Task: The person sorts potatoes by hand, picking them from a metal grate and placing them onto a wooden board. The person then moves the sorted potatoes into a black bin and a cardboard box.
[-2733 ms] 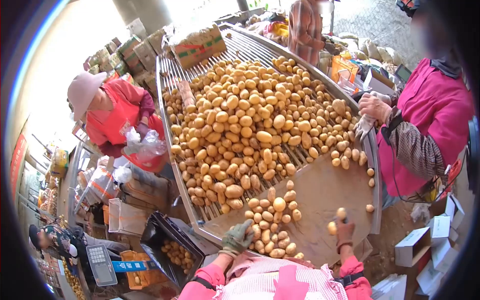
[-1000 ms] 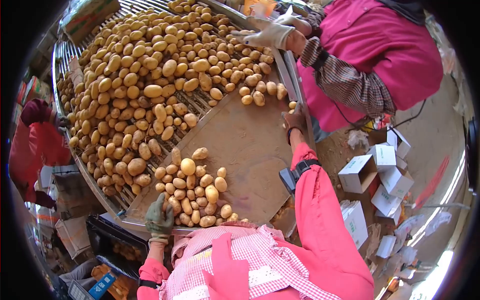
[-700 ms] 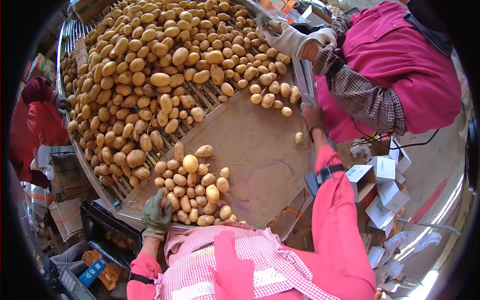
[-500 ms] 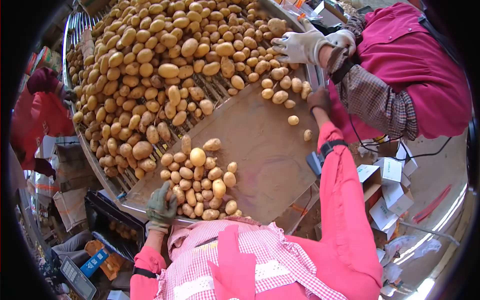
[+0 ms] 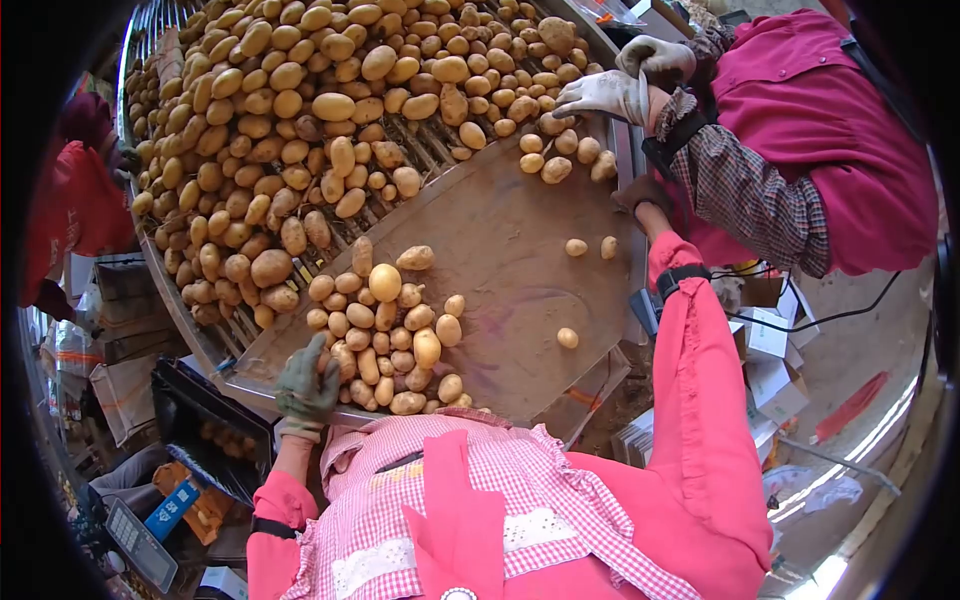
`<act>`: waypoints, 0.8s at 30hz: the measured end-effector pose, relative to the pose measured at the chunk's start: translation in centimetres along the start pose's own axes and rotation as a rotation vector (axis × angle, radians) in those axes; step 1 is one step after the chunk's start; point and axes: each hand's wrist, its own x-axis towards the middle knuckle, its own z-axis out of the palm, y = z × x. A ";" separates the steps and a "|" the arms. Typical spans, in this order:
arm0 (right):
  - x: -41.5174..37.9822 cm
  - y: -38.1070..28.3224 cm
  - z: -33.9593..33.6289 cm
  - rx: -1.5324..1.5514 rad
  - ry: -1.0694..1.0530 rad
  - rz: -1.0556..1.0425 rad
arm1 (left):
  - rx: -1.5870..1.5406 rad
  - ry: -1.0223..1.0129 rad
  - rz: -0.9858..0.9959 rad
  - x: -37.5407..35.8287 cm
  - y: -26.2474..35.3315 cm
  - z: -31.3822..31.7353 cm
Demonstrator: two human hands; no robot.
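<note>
My left hand (image 5: pixel 308 385), in a grey-green glove, rests at the near edge of the metal table (image 5: pixel 500 235). Its fingers are stretched out and apart beside a small heap of potatoes (image 5: pixel 385 316), and I see nothing held. My right hand (image 5: pixel 643 193), in a dark glove, is at the table's right rim, near a few loose potatoes (image 5: pixel 576 247). Its fingers are too dark to make out. One more potato (image 5: pixel 568 338) lies by itself on the near right part of the tabletop.
A large mass of potatoes (image 5: pixel 290 130) covers the slatted rack beyond the table. Across the right corner, a co-worker's white-gloved hands (image 5: pixel 610 92) are over the rim. White boxes (image 5: pixel 770 350) stand at right. A black crate (image 5: pixel 215 430) and a scale (image 5: pixel 142 545) are at lower left.
A potato now lies farther down the tabletop towards me, and the loose ones near my right hand have shifted. The co-worker's hands have moved closer together. My left hand stays beside the heap.
</note>
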 end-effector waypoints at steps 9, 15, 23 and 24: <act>-13.0 6.8 7.2 0.050 -0.214 -0.051 | -0.068 0.018 -0.011 -0.4 0.1 0.3; -24.0 7.1 17.1 0.117 -0.561 -0.285 | -0.080 -0.007 -0.020 -0.8 0.1 0.4; -29.8 7.2 14.1 0.440 0.126 -0.307 | -0.043 -0.078 -0.061 -0.8 0.2 0.0; -29.5 7.1 13.3 0.264 0.127 -0.432 | -0.036 -0.087 -0.053 -0.8 0.1 0.0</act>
